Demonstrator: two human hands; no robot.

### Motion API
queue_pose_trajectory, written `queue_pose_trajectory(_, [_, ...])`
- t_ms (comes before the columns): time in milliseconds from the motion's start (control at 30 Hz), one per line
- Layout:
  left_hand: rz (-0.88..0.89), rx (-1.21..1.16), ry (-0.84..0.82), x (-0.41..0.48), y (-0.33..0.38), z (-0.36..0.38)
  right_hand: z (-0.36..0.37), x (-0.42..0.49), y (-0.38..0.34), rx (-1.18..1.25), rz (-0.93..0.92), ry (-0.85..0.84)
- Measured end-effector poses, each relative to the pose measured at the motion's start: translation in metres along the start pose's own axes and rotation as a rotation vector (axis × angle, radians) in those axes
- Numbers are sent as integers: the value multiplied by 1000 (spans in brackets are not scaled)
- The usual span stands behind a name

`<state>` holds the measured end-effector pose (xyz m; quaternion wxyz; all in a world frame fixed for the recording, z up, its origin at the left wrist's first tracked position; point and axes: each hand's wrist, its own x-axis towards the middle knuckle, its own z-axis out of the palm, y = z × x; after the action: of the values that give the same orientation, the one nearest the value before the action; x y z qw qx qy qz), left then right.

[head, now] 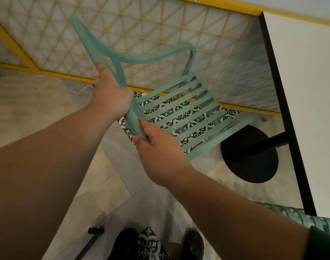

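- You are working with a white cable [74,89] lying on the floor at the upper left, below the mesh fence [160,25]; avoid swinging the chair legs that way.
- Your left hand [111,92] is wrapping round the upright of the chair [203,148] back, left of centre. Keep that wrist firm, since it is steering the tilt.
- A dark rod [93,239] is lying on the floor at the lower left, beside your shoes [192,241]; watch it if you are stepping back.
- Your right hand [156,152] is gripping the rear seat rail just below the left. The two hands are sitting close together, so the far end of the seat is likely pulling downward.
- The chair is hanging tilted in the middle of the frame, its back near the fence. I cannot tell whether its legs are touching the floor.
- The black desk base [250,156] is sitting just past the front seat rail, so ease the chair in slowly.
- The desk [310,91] edge is running down the right side, and a second chair [295,216] is crowding the lower right; the open floor is lying toward the lower middle.
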<state>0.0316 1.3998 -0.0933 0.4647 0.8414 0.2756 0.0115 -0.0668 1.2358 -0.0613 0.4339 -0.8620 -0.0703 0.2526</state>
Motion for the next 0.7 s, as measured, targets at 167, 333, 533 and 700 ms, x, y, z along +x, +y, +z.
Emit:
queue_pose_trajectory(167, [16,52,-19,13,6,-8,11,11,-10,45,6,34])
queue_pose_trajectory(333, [76,110,-62,26,11,-14,19,21,-21,65,0,65])
queue_pose_trajectory(533, [98,189,-109,42,16,-27,29,34,-35,106,4,84])
queue_pose_trajectory(700, [91,221,-111,48,19,-31,32,41,-40,135,-2,77])
